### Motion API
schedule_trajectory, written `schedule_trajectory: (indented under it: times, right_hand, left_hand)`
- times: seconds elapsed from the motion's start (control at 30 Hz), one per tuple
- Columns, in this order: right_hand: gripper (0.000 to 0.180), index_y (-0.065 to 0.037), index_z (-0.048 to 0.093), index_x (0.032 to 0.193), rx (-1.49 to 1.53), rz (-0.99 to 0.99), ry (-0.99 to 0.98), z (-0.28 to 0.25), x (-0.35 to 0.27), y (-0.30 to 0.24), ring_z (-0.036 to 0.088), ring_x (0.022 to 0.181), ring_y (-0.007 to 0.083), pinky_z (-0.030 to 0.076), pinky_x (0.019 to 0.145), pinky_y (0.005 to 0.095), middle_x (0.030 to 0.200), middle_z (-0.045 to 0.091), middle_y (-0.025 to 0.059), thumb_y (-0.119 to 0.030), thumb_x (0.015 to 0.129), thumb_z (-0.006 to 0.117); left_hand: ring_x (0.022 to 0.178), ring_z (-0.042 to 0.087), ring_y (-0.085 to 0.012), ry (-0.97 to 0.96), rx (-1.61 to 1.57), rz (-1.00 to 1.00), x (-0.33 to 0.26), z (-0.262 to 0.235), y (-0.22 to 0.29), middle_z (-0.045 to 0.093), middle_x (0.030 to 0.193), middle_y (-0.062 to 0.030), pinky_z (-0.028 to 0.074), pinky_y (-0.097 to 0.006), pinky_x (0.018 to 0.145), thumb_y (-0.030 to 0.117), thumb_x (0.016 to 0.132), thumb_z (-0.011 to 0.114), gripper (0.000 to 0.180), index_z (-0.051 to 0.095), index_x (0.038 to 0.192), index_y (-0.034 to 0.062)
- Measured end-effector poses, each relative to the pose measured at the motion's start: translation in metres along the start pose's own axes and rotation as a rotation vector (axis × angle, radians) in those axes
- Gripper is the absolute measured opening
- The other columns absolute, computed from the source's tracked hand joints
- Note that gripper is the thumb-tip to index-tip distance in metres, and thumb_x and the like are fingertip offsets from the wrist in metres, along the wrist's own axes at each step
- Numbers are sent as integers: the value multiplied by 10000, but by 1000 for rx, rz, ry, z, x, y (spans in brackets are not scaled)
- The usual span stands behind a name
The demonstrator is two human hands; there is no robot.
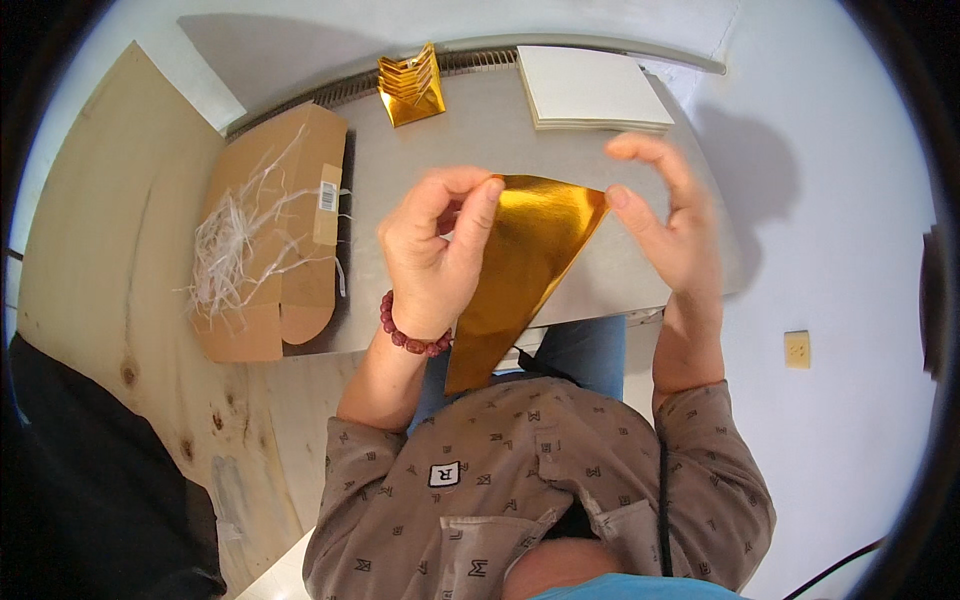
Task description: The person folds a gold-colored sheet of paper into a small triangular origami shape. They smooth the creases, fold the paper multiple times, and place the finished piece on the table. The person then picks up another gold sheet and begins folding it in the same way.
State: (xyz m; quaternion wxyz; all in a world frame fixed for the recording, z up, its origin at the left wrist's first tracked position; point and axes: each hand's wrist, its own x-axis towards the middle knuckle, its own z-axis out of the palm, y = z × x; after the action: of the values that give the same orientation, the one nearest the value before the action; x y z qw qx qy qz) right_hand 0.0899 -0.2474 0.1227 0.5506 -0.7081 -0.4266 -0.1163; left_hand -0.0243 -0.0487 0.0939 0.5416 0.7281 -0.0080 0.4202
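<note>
A shiny gold foil sheet (530, 265) hangs in front of me, its lower end reaching down toward my lap. My left hand (440, 235) pinches its upper left corner between thumb and fingers, and a dark red bead bracelet (408, 338) circles that wrist. At the upper right corner is my right hand (675, 215), slightly blurred. Its thumb tip is at the sheet's corner, while the index finger is raised well apart from the thumb. Behind the sheet, a folded gold foil piece (418, 95) with layered pleats lies on the grey table (375, 150).
A stack of white sheets or boards (595, 88) lies at the back right of the table. On the left, a brown cardboard piece (310, 190) carries a tangle of white shredded paper strips (235, 250). A wooden panel (110, 230) and dark cloth (95, 470) are farther left.
</note>
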Motion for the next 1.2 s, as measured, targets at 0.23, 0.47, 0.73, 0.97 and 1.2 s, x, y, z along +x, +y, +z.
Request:
schedule_trajectory:
  times: [0.23,0.47,0.73,0.97,1.2]
  right_hand:
    - [145,-37,716,978,-118,-174,-214,7,25,-37,637,917,246,475,894,349,930,720,78,-51,839,753]
    - [47,-31,692,901,-21,-95,-301,13,24,-26,594,845,187,457,848,332,834,683,33,-32,871,728]
    - [36,-32,698,905,35,-27,-295,16,24,-27,609,873,178,462,891,333,867,696,31,-48,886,725]
    - [23,-19,688,944,155,61,-310,17,16,-20,618,876,113,483,832,277,885,679,7,1,936,681]
    - [28,-36,685,1017,297,86,27,-1,5,-2,577,833,29,463,734,203,918,659,-51,-43,994,671]
  left_hand:
    - [696,679,-112,-66,41,62,0,9,11,733,858,-69,557,-250,640,30,939,760,55,729,981,11]
    - [770,673,-57,-92,-91,-100,-4,6,10,751,897,-16,553,-224,683,34,947,765,97,742,1037,9]
    - [800,683,-49,-151,-133,-191,-4,2,13,748,881,-7,562,-226,720,37,959,751,66,751,1019,10]
    - [812,707,-72,-277,-22,-236,-3,-2,11,756,868,-30,577,-243,740,58,951,757,90,738,1021,4]
    - [832,650,-62,-410,-31,-266,-10,-46,-3,731,909,-18,547,-228,786,55,965,744,89,728,1027,-7]
